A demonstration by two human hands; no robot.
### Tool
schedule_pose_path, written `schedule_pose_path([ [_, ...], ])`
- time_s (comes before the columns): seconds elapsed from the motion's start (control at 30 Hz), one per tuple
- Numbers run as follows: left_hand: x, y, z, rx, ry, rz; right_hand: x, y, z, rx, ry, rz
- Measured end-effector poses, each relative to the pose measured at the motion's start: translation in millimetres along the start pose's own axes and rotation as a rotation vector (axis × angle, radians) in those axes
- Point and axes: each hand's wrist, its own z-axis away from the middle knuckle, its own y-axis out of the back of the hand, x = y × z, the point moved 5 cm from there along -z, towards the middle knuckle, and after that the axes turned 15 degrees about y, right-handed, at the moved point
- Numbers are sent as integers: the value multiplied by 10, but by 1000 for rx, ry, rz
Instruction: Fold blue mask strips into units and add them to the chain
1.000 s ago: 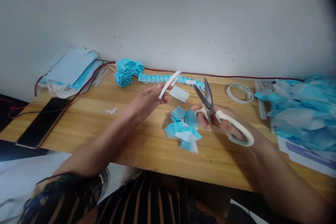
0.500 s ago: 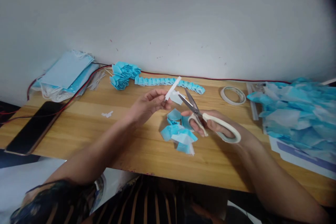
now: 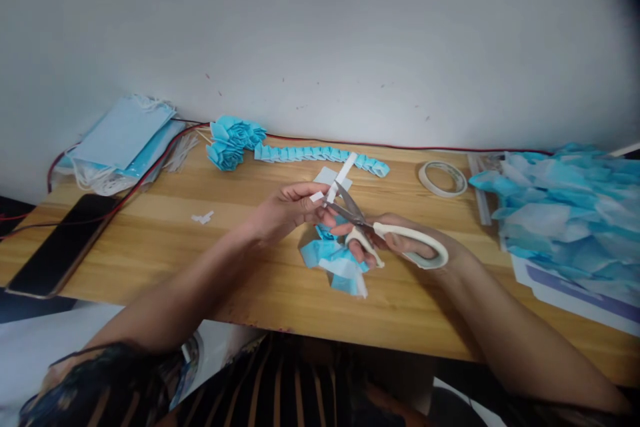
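My left hand (image 3: 297,209) pinches a narrow white strip (image 3: 345,172) between thumb and fingers; a short white piece stands out at the fingertips. In my right hand (image 3: 395,240) are scissors (image 3: 363,220) with cream handles, fingers through the loops. Their blades lie across the strip, close to my left fingertips. Below the hands rest loose blue and white fabric pieces (image 3: 335,257), partly hidden by the scissors. Behind the hands runs a row of folded blue pieces (image 3: 310,154), and a pale flat piece (image 3: 326,176) lies just in front of it.
A tape roll (image 3: 443,179) lies right of centre, near a large heap of blue petals (image 3: 570,220). Blue flowers (image 3: 233,142) stand by the wall. At left are face masks (image 3: 123,137), a phone (image 3: 63,243), a red-black cable (image 3: 165,163) and small white scraps (image 3: 203,217).
The scissors have moved left and down, and their blades now reach the strip instead of being apart from it. My left hand has shifted slightly downward with the strip.
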Motion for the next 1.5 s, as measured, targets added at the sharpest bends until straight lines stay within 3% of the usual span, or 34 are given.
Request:
schedule_pose_path([
  [0.53,-33,12,-17,25,10,-162,-40,-36,-36,76,16,50],
  [1.5,59,23,5,58,-21,-98,-30,-26,20,267,-182,79],
])
